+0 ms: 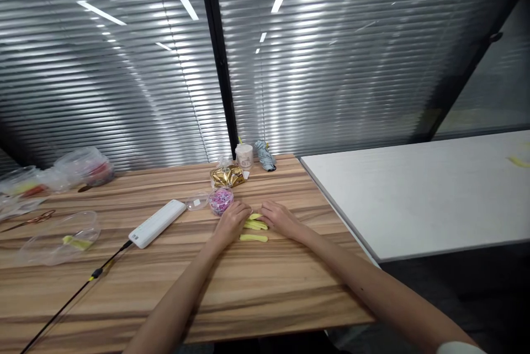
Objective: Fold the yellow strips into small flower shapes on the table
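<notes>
Both my hands meet over a small group of soft-looking yellow strips on the wooden table. My left hand (234, 220) is closed, its fingertips at the left end of the uppermost yellow strip (255, 216). From the other side, my right hand (280, 218) has its fingers pinched at the right end of that strip. Just below lie several more yellow strips (255, 225), side by side. One separate yellow strip (254, 238) rests nearer to me. A round clear tub of pink and purple bands (221, 200) stands right beside my left hand, with its clear lid (196, 201) to the left.
Behind are a gold foil packet (227, 176), a white cup (244, 156) and a grey-blue crumpled bundle (265, 156). Leftward lie a white power bank (157, 223) with a black cable, a clear plastic sheet (58, 246), scissors (37, 217) and plastic tubs (85, 166). A white table (414, 199) adjoins at right.
</notes>
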Demonstrator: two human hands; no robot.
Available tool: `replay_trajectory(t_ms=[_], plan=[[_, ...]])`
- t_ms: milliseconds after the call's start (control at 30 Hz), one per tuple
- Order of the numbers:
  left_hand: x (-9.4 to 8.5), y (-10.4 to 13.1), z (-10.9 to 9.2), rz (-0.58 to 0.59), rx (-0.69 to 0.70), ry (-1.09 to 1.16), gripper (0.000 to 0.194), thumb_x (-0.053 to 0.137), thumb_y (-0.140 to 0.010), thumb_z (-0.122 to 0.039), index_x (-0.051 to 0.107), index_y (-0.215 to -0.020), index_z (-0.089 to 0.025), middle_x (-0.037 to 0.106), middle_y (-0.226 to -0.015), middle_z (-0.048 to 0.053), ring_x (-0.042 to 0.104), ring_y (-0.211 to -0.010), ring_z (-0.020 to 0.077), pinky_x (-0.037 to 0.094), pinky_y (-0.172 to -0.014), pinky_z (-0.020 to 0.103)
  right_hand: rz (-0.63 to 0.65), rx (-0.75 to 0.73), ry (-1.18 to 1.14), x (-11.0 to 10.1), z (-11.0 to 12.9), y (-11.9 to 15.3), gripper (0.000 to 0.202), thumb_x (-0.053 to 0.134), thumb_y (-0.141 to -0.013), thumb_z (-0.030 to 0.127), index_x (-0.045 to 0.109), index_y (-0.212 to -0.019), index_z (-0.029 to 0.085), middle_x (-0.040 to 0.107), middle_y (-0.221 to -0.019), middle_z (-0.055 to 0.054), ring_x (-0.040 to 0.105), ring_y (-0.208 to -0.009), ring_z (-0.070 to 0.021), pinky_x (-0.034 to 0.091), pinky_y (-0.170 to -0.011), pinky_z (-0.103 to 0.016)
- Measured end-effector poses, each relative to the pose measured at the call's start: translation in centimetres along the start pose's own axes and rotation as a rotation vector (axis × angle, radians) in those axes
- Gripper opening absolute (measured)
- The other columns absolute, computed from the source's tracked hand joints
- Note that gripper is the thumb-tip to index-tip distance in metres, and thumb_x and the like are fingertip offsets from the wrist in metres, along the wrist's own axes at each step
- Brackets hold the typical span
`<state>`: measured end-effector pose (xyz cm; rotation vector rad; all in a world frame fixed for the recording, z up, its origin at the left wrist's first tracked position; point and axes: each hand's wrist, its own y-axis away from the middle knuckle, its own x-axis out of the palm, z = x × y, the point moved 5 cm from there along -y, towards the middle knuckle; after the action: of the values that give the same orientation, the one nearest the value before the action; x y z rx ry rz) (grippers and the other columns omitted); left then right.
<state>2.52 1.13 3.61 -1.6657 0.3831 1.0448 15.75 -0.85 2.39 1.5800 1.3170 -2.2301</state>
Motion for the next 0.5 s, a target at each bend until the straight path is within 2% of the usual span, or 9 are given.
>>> replay_trajectory(t_ms=[300,500], plan=[[-0.49,-0.37,-0.53,0.078,-0.097,0.097,0.021,0.036,-0.086,-0.018,0.056,-0.093,-0.015,0.058,-0.089,0.008,0.049,-0.083,0.0171,0.042,-0.074,0.032,0.033,-0.060,0.054,0.32,0.05,0.11,0.011,0.044,-0.084,0.013,0.054,-0.086,0.016,0.052,-0.078,-0.004,0.047,-0.075,-0.0154,0.039,-0.065,-0.026],[-0.61,-0.33,-0.70,0.064,-0.058,0.115,0.020,0.048,-0.082,-0.029,0.057,-0.093,-0.015,0.058,-0.088,0.007,0.049,-0.082,0.0171,0.042,-0.074,0.032,0.021,-0.068,0.067,0.22,0.05,0.14,0.011,0.043,-0.084,0.015,0.055,-0.083,0.016,0.052,-0.077,-0.004,0.046,-0.073,-0.0147,0.038,-0.064,-0.025]])
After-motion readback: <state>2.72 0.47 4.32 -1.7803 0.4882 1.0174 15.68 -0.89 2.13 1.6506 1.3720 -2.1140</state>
